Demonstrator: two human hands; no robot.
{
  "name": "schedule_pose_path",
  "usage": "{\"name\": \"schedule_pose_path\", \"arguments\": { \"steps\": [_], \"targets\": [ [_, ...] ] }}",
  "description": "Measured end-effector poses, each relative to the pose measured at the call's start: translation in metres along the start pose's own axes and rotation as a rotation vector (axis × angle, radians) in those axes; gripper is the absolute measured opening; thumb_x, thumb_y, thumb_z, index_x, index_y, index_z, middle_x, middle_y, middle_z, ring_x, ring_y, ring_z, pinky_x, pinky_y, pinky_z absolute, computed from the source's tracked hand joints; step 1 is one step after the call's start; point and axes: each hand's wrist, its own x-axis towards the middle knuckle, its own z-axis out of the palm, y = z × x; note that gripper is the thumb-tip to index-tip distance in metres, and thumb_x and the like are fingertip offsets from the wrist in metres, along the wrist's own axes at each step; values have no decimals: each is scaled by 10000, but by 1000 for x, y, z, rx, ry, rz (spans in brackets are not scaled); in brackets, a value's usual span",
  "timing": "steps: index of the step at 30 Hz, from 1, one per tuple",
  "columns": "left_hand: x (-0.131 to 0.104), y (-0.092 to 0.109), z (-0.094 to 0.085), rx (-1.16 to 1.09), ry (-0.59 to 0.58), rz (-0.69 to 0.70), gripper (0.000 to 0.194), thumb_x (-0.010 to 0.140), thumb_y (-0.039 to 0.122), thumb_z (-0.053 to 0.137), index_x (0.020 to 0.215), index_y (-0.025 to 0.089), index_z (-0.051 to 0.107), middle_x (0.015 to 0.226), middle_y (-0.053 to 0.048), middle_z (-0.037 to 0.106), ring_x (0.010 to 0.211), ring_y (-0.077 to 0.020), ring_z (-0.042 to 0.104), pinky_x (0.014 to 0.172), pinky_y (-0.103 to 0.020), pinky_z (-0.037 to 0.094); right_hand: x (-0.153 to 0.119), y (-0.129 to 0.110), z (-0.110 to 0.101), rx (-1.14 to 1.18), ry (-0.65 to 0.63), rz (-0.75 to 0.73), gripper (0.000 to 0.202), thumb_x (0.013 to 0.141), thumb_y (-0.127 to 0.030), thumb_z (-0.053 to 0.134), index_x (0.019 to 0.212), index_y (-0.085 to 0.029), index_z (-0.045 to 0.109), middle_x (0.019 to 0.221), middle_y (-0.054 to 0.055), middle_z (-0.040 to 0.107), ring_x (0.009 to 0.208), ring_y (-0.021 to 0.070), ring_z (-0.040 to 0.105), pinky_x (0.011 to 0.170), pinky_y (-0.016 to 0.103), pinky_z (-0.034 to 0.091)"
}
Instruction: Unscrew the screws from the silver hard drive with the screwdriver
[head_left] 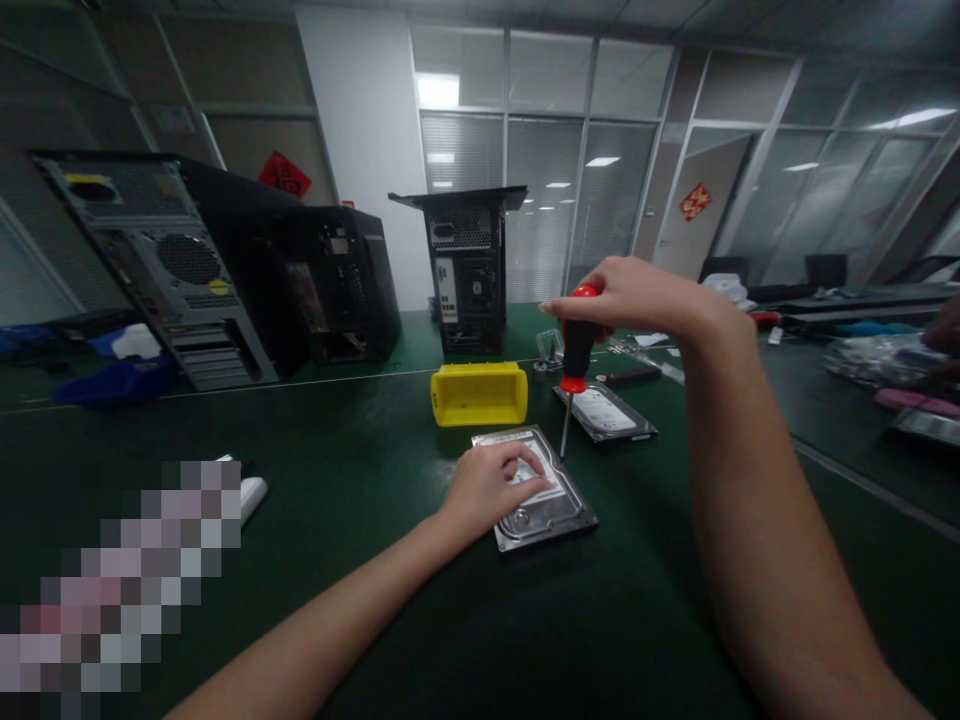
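Note:
A silver hard drive (553, 516) lies on the green work surface in front of me. My left hand (491, 485) rests on its top with bent fingers, thumb and forefinger close together over the label, holding the drive down. Above the drive's far right edge, my right hand (619, 295) grips a screwdriver (579, 345) with a black and red handle, wrist bent high. The shaft points down almost upright, its tip at the drive's edge; whether it sits in a screw is too small to tell. Just behind to the right lies a second hard drive (606, 413) with a white label.
A yellow bin (480, 397) stands behind the drive. Farther back are computer cases (469, 285), a larger one (225, 270) at left. A blue bin (116, 382) sits beside it. Small parts and a dark tool (630, 377) lie behind the second drive. A pixelated patch covers the lower left.

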Motion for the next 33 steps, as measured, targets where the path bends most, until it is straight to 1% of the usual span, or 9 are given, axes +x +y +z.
{"name": "schedule_pose_path", "arguments": {
  "steps": [6,10,13,16,18,21,25,29,33],
  "targets": [
    [0,-2,3,-12,21,5,145,761,330,662,826,204,693,488,69,362,479,-94,360,514,-198,259,2,-3,4,9,-24,-109,397,785,-524,504,907,-158,596,709,50,628,500,115,556,488,258,418],
    [0,-3,5,-23,30,16,153,780,335,637,842,212,701,486,64,364,484,-99,370,523,-201,274,3,-5,6,-51,-14,-125,457,806,-585,423,731,-160,570,614,39,580,467,106,512,471,262,384],
    [0,-3,5,-21,30,17,166,785,345,627,852,213,702,488,61,373,488,-101,375,524,-202,279,1,-6,5,-67,-6,-41,584,749,-712,378,598,-164,511,534,44,537,441,111,473,444,273,347],
    [-1,-2,4,-19,24,10,167,787,343,624,853,212,704,490,58,382,490,-102,377,524,-202,284,-2,-5,3,-38,-9,42,657,691,-795,334,574,-168,492,511,46,526,430,119,467,449,286,349],
    [-1,-2,3,-19,19,3,169,790,340,618,858,212,706,494,55,397,492,-102,379,523,-202,285,-5,-4,0,17,-9,60,663,733,-771,284,636,-164,532,517,49,541,447,136,503,490,300,387],
    [-1,-2,3,-17,8,3,182,796,346,606,873,216,707,499,51,411,495,-103,383,522,-202,288,-7,-1,-3,53,-30,61,569,838,-612,268,696,-152,572,534,61,565,462,154,534,532,322,424],
    [-1,-3,3,-20,4,11,195,801,358,596,877,216,706,497,52,411,494,-102,382,522,-203,289,-7,-1,-5,117,-114,16,326,854,-382,363,817,-156,595,748,83,648,560,163,590,518,297,445],
    [-1,-3,3,-18,4,20,197,800,363,600,873,214,706,494,54,408,494,-103,386,528,-208,291,-7,-5,-3,173,-133,-59,290,863,-404,389,897,-175,564,806,72,637,606,152,602,532,269,455],
    [-1,-2,3,-9,4,6,184,788,357,617,857,212,707,490,59,393,494,-103,387,530,-210,285,-5,-4,-1,163,-106,-59,349,848,-491,407,867,-169,540,800,85,633,565,142,578,500,271,450]
  ]
}}
